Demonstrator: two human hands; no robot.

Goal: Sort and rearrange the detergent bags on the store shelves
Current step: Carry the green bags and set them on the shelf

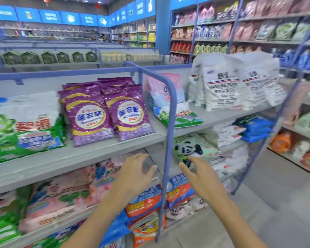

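Purple detergent bags (107, 111) lean in a stack on the top grey shelf (89, 151), at nine o'clock from the middle of the view; farther out on that same line a large green-and-white bag (25, 126) lies tilted on the same board, just beside them. A blue post (169, 133) runs down the middle and splits the shelving into two bays. In the right bay, at two o'clock, white washing-powder bags (222, 86) stand upright in a row; a smaller green-and-white pack (179, 117) lies flat near the front edge, close to the post. One level lower, at five o'clock, sits a panda bag (188, 149), with white packs and blue bags (256, 127) beyond it at three to four o'clock. Pink bags (61, 192) fill the lower left bay at seven o'clock; orange-and-blue bags (145, 201) lie at six o'clock.

Both hands hold nothing; the left hand (132, 174) hovers at seven o'clock, left of the post, with its fingers spread and loosely bent; the right hand (202, 178) reaches at five o'clock, right of the post, with its fingers spread and its fingertips at the panda bag's lower edge, though contact cannot be told.
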